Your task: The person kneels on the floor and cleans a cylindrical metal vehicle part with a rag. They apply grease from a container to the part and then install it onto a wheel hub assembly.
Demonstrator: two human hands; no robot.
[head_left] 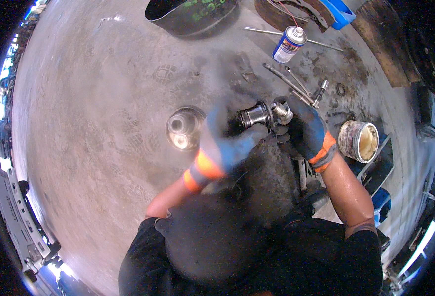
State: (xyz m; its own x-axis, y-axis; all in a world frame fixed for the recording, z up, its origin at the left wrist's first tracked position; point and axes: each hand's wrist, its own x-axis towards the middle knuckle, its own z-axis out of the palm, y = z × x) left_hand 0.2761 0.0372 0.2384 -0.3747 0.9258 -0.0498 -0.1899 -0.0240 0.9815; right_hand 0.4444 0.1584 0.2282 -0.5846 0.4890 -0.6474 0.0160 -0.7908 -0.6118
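Note:
Both my hands wear blue-grey work gloves with orange cuffs. My left hand (230, 145), partly smeared by motion, is closed around a dark, shiny, ringed metal cylinder with a flange (256, 115). Just right of it, my right hand (304, 128) grips a smaller bright, stepped metal piece (282, 113). The two pieces are close together; whether they are joined I cannot tell. On the floor left of my left hand sits a round, shiny metal part (179, 124) with a raised hub.
Beyond my right hand lie several metal bars and a ratchet-like tool (321, 93). A blue-and-white spray can (290, 44) stands farther off, near a dark tub (193, 22) and curved brake shoes (281, 15). A grease tub (359, 141) is at my right.

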